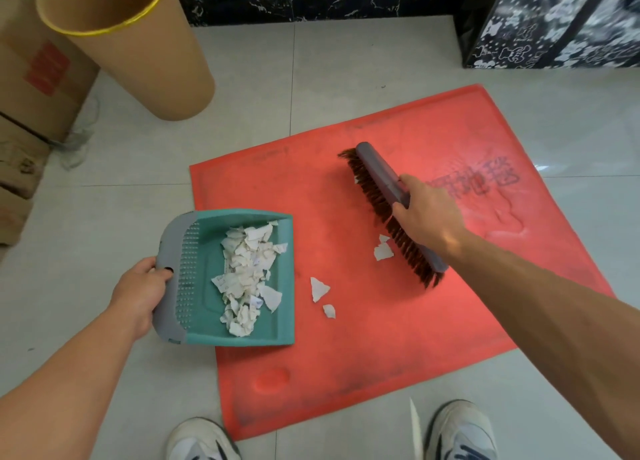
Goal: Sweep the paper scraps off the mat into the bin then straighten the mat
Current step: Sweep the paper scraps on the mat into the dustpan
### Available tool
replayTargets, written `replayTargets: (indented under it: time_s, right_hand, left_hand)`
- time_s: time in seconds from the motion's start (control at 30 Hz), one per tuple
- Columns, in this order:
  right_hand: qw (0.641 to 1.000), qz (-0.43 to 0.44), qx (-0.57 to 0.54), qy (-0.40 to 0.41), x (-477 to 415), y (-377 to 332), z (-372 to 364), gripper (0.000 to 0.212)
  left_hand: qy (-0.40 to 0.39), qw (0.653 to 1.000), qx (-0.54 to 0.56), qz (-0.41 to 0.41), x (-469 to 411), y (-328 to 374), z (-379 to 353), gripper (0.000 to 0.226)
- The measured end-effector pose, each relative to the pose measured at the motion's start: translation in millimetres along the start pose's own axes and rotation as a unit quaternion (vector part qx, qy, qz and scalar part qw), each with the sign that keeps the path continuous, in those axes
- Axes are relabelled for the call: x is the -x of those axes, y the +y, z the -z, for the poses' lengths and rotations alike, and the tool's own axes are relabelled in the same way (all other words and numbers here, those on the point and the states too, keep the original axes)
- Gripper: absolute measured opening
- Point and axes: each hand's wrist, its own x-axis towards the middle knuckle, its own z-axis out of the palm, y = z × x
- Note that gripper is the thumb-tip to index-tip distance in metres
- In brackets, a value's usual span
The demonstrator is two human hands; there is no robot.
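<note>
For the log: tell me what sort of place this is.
Probably an indoor room, perhaps a home or storeroom: pale tiled floor, dark marble-look skirting, stacked cardboard boxes.

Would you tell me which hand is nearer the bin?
Left. The left hand grips the dustpan in front of the bin; the right hand holds the brush farther right, over the mat.

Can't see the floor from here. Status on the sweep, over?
Left hand grips dustpan, paper scraps piled inside. Right hand grips brush on mat. Few loose scraps on mat between them. Bin upright beyond, nothing blocking.
</note>
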Motion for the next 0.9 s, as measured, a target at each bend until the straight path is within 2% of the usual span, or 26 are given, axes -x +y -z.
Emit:
replayTargets:
  time_s: [0.2, 0.33, 0.5, 0.73, 0.9]
  right_hand:
    - [0.999, 0.005, -0.002, -0.053, 23, 5, -14, 0.04]
    - [0.998, 0.034, -0.041, -0.046, 37, -9, -28, 0.036]
    - [0.993, 0.035, -0.098, -0.058, 48, -26, -42, 0.042]
    - [0.98, 0.013, -0.179, -0.086, 51, -45, -41, 0.042]
    - [0.981, 0.019, -0.187, -0.045, 42, -46, -14, 0.048]
  left_hand:
    - [-0.002, 1.0, -0.001, 0.027, 22, -29, -20, 0.023]
    - [0.001, 0.998, 0.051, 0.045, 35, -36, -42, 0.026]
    - [-0.007, 0.995, 0.095, 0.035, 51, -26, -81, 0.021]
    - [-0.002, 0.996, 0.085, 0.038, 53, -19, -91, 0.02]
    - [-0.011, 0.996, 0.081, 0.028, 42, -25, -81, 0.019]
